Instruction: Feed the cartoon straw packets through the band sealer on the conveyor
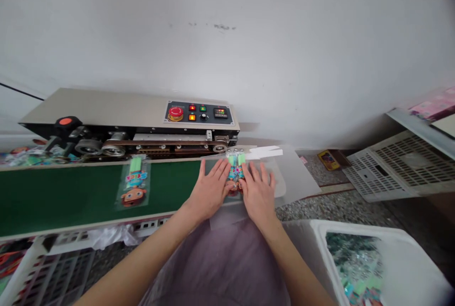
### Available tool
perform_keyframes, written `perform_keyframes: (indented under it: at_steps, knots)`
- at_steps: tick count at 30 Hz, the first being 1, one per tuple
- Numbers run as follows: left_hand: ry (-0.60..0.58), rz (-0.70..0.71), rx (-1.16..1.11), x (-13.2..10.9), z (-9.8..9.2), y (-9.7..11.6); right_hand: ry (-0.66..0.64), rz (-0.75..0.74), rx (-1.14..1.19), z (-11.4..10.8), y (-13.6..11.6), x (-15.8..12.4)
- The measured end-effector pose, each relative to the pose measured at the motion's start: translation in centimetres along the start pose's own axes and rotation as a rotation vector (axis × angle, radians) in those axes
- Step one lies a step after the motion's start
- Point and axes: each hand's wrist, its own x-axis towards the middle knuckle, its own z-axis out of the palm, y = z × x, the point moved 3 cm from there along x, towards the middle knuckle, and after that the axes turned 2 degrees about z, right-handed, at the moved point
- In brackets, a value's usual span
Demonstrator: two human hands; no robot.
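Observation:
Both hands lie flat at the right end of a green conveyor belt [88, 192], on either side of clear packets with green sticks and cartoon figures [236, 166]. My left hand [209, 187] rests with spread fingers on the packets' left edge. On their right edge, the fingers of my right hand [259, 187] are apart and pressed down. Another such packet [134, 180] lies on the belt further left, by the rollers of a sealing machine [106, 111]. The parts of the packets under the fingertips are hidden.
The machine's control panel [199, 112] has a red button and lit switches. White paper strips [265, 152] lie behind my right hand. A white bin [398, 254] of packets stands lower right, a grey crate [408, 163] at right, another crate [57, 273] lower left.

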Motion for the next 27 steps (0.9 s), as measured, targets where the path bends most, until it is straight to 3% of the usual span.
perform_keyframes:
  at_steps: [5,10,17,22,27]
  knots:
    - [-0.008,-0.020,0.032,0.2,-1.0,0.1,0.024,-0.015,0.018,0.1,-0.5,0.2]
    - [-0.016,0.091,0.006,0.8,-0.8,0.9,0.022,0.005,0.031,0.2,0.1,0.2]
    - [-0.032,0.002,0.020,-0.7,-1.6,-1.2,-0.005,-0.056,0.067,0.5,-1.6,0.3]
    - [-0.015,-0.118,0.082,-4.0,-3.5,-4.0,-0.026,-0.014,0.092,0.6,-2.3,0.3]
    - [0.102,-0.221,0.134,-10.3,-5.4,-5.0,-0.043,-0.038,0.120,0.3,-3.7,-0.1]
